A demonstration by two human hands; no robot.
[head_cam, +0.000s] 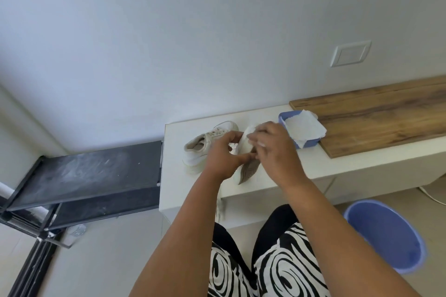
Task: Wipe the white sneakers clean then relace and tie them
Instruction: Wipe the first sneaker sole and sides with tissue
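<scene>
On the white worktop [265, 190], left hand [220, 154] grips the tipped sneaker [246, 169] steady so right hand [272, 144], curled round a wipe [249, 129], can scrub.

Both hands [251, 149] hide most of the tipped sneaker [246, 169]; bucket [386, 236] blurred.

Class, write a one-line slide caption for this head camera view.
Left hand tilts one white sneaker sole-outward while right hand wipes it with a tissue.
</scene>
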